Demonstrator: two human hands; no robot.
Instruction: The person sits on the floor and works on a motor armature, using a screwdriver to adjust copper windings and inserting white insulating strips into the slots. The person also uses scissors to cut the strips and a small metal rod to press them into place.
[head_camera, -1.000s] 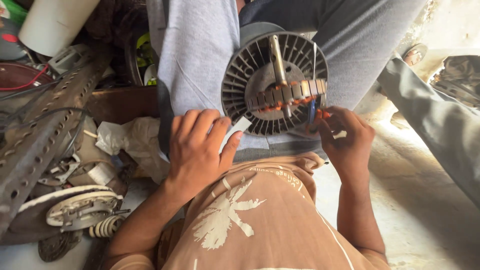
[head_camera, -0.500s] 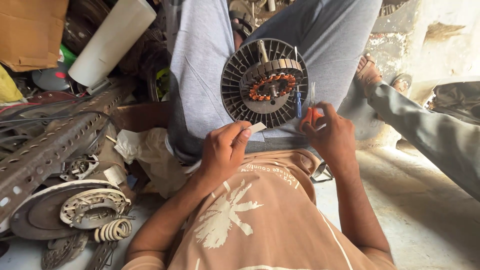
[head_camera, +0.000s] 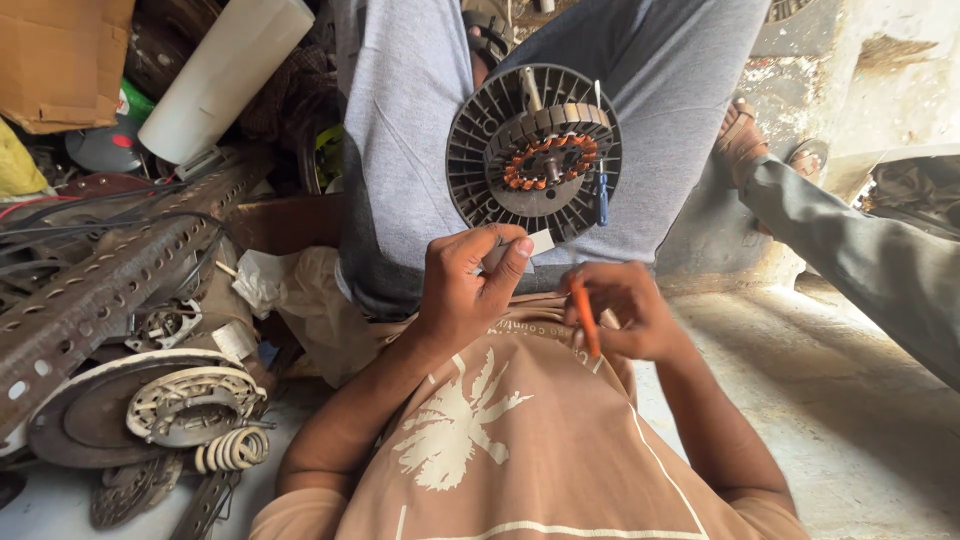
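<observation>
While the fan motor (head_camera: 533, 155) rests on the lap between the grey trouser legs (head_camera: 400, 130), both hands work just below its lower rim. That position leaves the open face toward the camera, so the orange copper windings (head_camera: 548, 160) around the central shaft (head_camera: 530, 90) are exposed and within reach. A small blue-handled screwdriver (head_camera: 601, 185) stands upright at the right side of the winding ring, apparently parked in the core.

The left hand (head_camera: 470, 285) is closed in a narrow pinch: thumb and forefinger grip a small white slip (head_camera: 538, 243), probably insulating paper, with its free end pointing at the motor rim. A fingertip grip suits a piece this thin and leaves its end free.

The right hand (head_camera: 625, 310) is curled around a slim orange tool (head_camera: 583, 315), held like a pen with its length running down toward the chest. The tip is hidden by the fingers, so its kind cannot be told. The two hands are near each other but apart, and neither touches the motor.

To the left lies workshop clutter: a perforated steel angle bar (head_camera: 110, 285), a round motor cover with a bare stator (head_camera: 180, 405), a coil of wire (head_camera: 232, 450), a white tube (head_camera: 225, 75) and a cardboard box (head_camera: 60, 55). At right, another person's grey sleeve (head_camera: 860, 265) extends over the concrete floor (head_camera: 830, 420), clear of the work.
</observation>
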